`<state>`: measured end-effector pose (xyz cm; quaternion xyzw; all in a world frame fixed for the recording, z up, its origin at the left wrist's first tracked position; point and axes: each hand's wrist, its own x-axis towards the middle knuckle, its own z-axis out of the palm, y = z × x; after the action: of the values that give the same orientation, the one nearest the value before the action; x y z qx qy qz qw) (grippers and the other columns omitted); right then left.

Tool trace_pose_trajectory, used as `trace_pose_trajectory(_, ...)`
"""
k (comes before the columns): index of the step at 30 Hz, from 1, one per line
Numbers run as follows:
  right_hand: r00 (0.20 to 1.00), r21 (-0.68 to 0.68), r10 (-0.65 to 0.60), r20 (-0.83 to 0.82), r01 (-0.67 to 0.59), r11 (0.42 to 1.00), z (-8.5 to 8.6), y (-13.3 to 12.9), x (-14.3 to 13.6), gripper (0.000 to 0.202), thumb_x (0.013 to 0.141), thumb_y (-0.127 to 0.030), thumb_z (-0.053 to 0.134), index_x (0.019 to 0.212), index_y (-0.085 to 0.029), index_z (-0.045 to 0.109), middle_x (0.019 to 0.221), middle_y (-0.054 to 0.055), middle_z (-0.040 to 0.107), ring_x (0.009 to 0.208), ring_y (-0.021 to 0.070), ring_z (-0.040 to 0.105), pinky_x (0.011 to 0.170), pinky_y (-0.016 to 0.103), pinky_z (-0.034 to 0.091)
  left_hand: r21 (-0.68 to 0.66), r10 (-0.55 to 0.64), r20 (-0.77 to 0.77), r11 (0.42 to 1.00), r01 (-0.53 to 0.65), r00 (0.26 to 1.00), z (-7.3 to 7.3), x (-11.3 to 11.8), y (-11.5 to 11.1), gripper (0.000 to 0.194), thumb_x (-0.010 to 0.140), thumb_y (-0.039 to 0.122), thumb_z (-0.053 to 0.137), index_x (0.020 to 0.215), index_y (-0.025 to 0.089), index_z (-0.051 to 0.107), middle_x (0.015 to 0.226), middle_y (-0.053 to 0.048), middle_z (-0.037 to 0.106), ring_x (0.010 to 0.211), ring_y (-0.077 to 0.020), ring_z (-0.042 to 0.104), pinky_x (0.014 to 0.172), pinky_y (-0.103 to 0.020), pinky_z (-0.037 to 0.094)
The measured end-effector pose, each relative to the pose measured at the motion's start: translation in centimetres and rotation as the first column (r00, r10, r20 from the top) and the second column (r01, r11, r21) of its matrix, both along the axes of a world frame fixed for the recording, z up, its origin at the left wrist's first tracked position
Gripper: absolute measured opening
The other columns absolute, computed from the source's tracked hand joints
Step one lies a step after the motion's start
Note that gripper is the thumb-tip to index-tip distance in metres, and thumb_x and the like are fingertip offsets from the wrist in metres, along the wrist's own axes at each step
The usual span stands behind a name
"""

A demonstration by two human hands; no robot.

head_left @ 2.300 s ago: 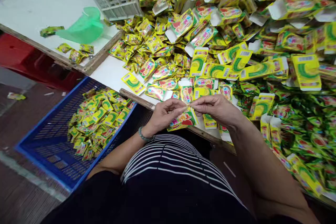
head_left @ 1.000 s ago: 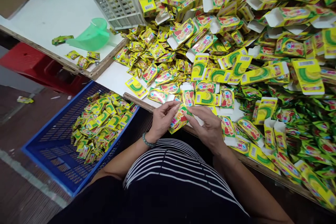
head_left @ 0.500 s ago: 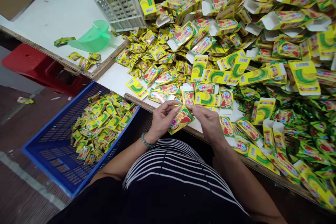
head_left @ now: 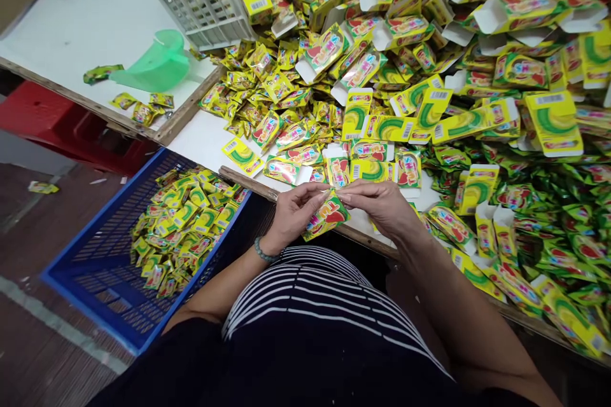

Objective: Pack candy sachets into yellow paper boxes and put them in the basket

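Note:
Both hands meet at the table's front edge around one small yellow-green candy box (head_left: 328,216) with a watermelon picture. My left hand (head_left: 300,206) is closed on the box's left side, thumb across its front. The fingers of my right hand (head_left: 375,200) pinch at the box's upper end, where the flap lies; the fingertips partly hide it. Just beyond the hands lie similar candy boxes (head_left: 338,168), some with open white ends. Behind them spreads a heap of small yellow candy packets (head_left: 274,89).
A blue crate (head_left: 90,292) partly filled with closed boxes stands at lower left. Green-wrapped packets (head_left: 539,216) are heaped at right. A white plastic basket (head_left: 210,3), a green scoop (head_left: 160,67) and a red stool (head_left: 42,121) are at upper left. A wooden strip (head_left: 248,184) edges the table.
My right hand has shifted its fingers inward over the box's upper end and now lies flatter. My left hand keeps its hold. The whole view has shifted slightly.

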<state>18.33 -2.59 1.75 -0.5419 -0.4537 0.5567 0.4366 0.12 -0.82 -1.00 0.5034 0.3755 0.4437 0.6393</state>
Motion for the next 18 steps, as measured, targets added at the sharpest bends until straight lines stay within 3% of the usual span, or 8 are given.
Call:
trace_pose_trajectory(5,0.995,0.127,-0.051,0.087,0.039,0.991,-0.7,-0.6,-1.3,0.014,0.076,-0.038,0.073,0.087,-0.031,0.078,0.089,0.001,0.075,0.084,0.0170,0.066,0.082,0.036,0.053,-0.015,0.073,0.016,0.997,-0.073,0.997,-0.3,0.0,0.4,0.034,0.075,0.042,0.073,0.096,0.016,0.072,0.086,-0.006,0.074,0.076,-0.0144,0.067,0.072,-0.025,0.055)
trace_pose_trajectory(9,0.945,0.328,-0.163,0.285,0.064,0.943,-1.3,-1.5,-3.3,0.025,0.080,-0.032,0.070,0.104,-0.031,0.075,0.100,0.003,0.074,0.089,0.0191,0.066,0.083,0.036,0.053,0.000,0.089,-0.004,0.996,-0.089,0.996,-0.6,-0.6,0.4,0.037,0.076,0.040,0.072,0.105,0.017,0.071,0.080,-0.004,0.072,0.071,-0.0126,0.065,0.067,-0.023,0.052)
trace_pose_trajectory(11,0.933,0.362,-0.179,0.313,0.057,0.931,-2.0,-1.7,-4.4,0.026,0.083,-0.032,0.066,0.108,-0.030,0.074,0.099,0.004,0.074,0.088,0.0197,0.067,0.081,0.036,0.054,-0.001,0.078,-0.040,0.997,-0.078,0.996,-0.9,-0.9,0.4,0.040,0.077,0.040,0.072,0.110,0.017,0.070,0.082,-0.004,0.073,0.071,-0.0124,0.064,0.067,-0.023,0.052)
trace_pose_trajectory(15,0.954,0.370,-0.098,0.285,-0.015,0.929,-3.7,-1.2,-6.4,0.025,0.086,-0.034,0.063,0.109,-0.030,0.074,0.103,0.005,0.074,0.093,0.0208,0.068,0.085,0.036,0.054,0.018,0.119,-0.182,0.993,-0.118,0.976,-1.4,-2.6,0.4,0.037,0.076,0.042,0.071,0.102,0.016,0.074,0.094,-0.007,0.075,0.084,-0.0170,0.067,0.078,-0.027,0.053)
trace_pose_trajectory(18,0.933,0.376,0.012,0.359,-0.157,0.913,-4.5,0.0,-6.6,0.028,0.088,-0.034,0.060,0.112,-0.027,0.072,0.109,0.006,0.074,0.099,0.0217,0.068,0.090,0.037,0.053,0.097,0.249,-0.345,0.968,-0.230,0.905,-1.0,-6.4,1.1,0.038,0.075,0.045,0.070,0.098,0.015,0.075,0.097,-0.008,0.075,0.086,-0.0197,0.067,0.081,-0.031,0.053)
